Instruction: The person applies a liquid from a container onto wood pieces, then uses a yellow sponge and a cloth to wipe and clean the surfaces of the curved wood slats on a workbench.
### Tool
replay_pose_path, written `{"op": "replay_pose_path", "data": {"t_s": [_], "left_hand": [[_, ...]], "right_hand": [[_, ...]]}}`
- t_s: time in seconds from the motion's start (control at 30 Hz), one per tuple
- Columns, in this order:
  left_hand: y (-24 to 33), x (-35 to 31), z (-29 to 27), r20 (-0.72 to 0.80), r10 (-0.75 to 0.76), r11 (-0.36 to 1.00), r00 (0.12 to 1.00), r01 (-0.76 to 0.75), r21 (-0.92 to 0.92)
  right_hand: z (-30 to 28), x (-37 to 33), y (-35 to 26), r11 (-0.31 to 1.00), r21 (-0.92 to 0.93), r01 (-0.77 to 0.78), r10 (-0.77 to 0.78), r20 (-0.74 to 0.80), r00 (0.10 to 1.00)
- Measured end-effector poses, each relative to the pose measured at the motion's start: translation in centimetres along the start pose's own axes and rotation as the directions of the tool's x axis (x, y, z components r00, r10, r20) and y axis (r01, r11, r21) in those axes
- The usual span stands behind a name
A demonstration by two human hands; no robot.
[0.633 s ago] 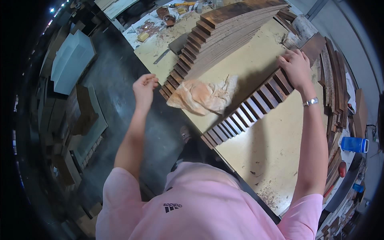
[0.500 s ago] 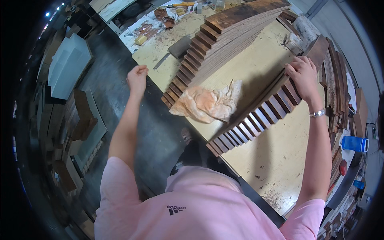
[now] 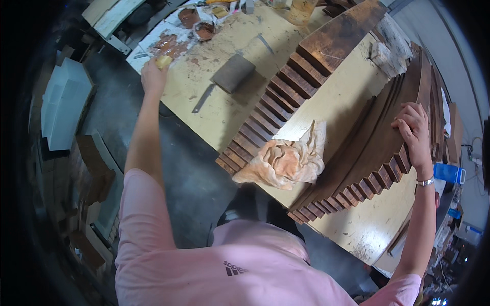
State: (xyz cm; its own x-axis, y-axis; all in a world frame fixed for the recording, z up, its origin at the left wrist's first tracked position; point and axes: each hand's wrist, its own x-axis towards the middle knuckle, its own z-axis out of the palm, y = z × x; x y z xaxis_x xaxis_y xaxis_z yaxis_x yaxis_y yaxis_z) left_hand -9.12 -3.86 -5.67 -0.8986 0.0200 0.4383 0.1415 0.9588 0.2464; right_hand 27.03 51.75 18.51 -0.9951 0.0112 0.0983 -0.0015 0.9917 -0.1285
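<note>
At the table's far left edge, my left hand (image 3: pixel 153 77) pinches a small yellow sponge (image 3: pixel 164 61) beside smears of brown paste. My right hand (image 3: pixel 414 127) grips the upper end of a stack of curved dark-brown wooden boards (image 3: pixel 380 127), whose ends form steps along the near side. A crumpled, stained cloth (image 3: pixel 290 162) lies between this stack and a second stepped stack of curved boards (image 3: pixel 288 84), overlapping the latter's lower end. The fingertips of my left hand are partly hidden by the sponge.
Left of the second stack lie a grey-brown block (image 3: pixel 234 73) and a flat metal scraper (image 3: pixel 203 99). Farther back stand a cup of brown paste (image 3: pixel 205 30) and a clear container (image 3: pixel 302 11). A blue bottle (image 3: pixel 448 174) is at the right, white panels (image 3: pixel 66 104) at the left.
My left hand has reached forward and left to the sponge. Under my right hand, the right stack has tilted, showing more of its broad brown face. The view has shifted.
</note>
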Motion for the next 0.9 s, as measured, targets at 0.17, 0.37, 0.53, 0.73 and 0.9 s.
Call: {"op": "replay_pose_path", "data": {"t_s": [0.17,0.37,0.53,0.73,0.9], "left_hand": [[0.1,-0.8,-0.7,-0.138,-0.169,0.976,0.976,0.146,-0.162],[5.2,-9.0,-9.5,0.045,-0.412,0.346,0.91,0.202,-0.916],[12.6,-21.6,-17.9,0.172,-0.202,0.255,0.964,0.221,-0.941],[24.9,-33.9,-23.2,0.396,-0.079,0.102,0.915,0.402,-0.91],[30.4,-40.6,-22.9,0.466,-0.092,-0.038,0.88,0.464,-0.885]], "right_hand": [[0.2,0.3,1.1,0.994,-0.018,0.109,-0.109,-0.003,0.994],[0.7,0.4,1.2,0.996,-0.043,0.075,-0.075,-0.009,0.997],[0.9,0.5,1.1,1.0,-0.025,0.017,-0.017,-0.001,1.0],[1.5,0.5,1.4,0.999,-0.039,0.019,-0.02,-0.014,1.0],[1.6,1.0,1.4,0.999,-0.041,-0.015,0.014,-0.029,0.999]]}}
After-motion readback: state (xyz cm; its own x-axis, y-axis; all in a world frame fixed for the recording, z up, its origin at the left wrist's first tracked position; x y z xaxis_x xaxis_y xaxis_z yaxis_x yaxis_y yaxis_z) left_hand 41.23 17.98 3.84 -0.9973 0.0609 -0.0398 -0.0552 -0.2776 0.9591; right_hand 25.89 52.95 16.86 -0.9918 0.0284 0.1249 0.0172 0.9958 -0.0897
